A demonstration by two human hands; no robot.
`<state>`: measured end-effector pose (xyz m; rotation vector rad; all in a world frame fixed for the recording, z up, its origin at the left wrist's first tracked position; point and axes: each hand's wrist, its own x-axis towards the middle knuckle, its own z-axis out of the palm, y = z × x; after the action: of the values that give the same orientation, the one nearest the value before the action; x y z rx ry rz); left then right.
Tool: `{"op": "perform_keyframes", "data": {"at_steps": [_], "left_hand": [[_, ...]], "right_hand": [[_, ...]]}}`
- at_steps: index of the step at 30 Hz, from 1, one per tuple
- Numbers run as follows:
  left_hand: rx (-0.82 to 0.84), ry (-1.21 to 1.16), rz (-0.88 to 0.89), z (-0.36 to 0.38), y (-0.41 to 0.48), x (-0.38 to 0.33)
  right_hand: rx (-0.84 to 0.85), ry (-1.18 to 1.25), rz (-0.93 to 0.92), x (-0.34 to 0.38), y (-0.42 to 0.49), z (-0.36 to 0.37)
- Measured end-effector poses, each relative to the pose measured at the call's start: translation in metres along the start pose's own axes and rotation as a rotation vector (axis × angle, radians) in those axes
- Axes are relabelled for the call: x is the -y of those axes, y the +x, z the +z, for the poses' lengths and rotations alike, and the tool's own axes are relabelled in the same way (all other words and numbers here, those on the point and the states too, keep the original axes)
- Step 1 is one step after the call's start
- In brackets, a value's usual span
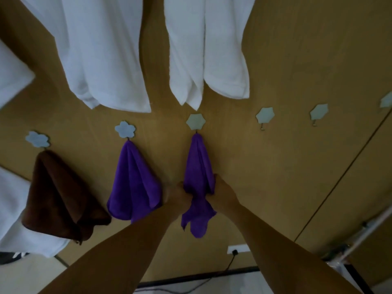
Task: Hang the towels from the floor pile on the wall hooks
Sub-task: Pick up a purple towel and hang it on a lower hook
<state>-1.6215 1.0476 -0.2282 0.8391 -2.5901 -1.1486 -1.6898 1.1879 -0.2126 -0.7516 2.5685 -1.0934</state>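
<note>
On the wooden wall (297, 60), a purple towel (198, 164) hangs from a flower-shaped hook (196, 122), gripped from both sides.
Head view: the left hand (176, 196) and right hand (222, 189) clamp its lower part, the tail hanging loose beneath. Just beside the left hand hangs a second purple towel (133, 183), then a brown towel (57, 198). To the right, two bare hooks (265, 115) stand on open wall. White towels (101, 49) overhang the hook row; a wall socket (237, 249) sits below.
</note>
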Motion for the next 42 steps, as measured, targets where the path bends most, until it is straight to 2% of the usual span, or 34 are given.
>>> {"op": "perform_keyframes", "data": {"at_steps": [2, 7, 9, 14, 17, 20, 24, 31, 37, 42], "left_hand": [[0.092, 0.029, -0.062, 0.006, -0.003, 0.010], [0.192, 0.032, -0.025, 0.006, -0.011, 0.038], [0.290, -0.030, 0.051, 0.006, -0.020, 0.047], [0.590, 0.395, 0.262, 0.010, -0.053, 0.074], [0.741, 0.436, 0.339, 0.019, -0.083, 0.070], [0.820, 0.490, 0.486, 0.034, -0.120, 0.052], [0.930, 0.496, 0.662, 0.067, -0.185, 0.023], [1.136, 0.676, 0.943, 0.133, -0.339, 0.000], [1.338, 0.772, 1.061, 0.168, -0.489, 0.037], [1.455, 0.870, 1.109, 0.193, -0.560, 0.086]], "right_hand": [[-0.037, -0.014, 0.030, 0.001, -0.010, 0.003], [-0.140, -0.056, 0.204, -0.006, -0.049, 0.010], [-0.160, -0.087, 0.276, -0.011, -0.071, 0.018], [-0.252, -0.147, 0.442, -0.018, -0.138, 0.042], [-0.295, -0.131, 0.517, -0.022, -0.194, 0.052], [-0.351, -0.151, 0.618, -0.030, -0.255, 0.050], [-0.437, -0.182, 0.803, -0.045, -0.350, 0.045], [-0.628, -0.077, 1.136, -0.057, -0.540, 0.070], [-0.649, 0.081, 1.429, -0.062, -0.701, 0.133], [-0.637, 0.225, 1.571, -0.079, -0.768, 0.188]]}}
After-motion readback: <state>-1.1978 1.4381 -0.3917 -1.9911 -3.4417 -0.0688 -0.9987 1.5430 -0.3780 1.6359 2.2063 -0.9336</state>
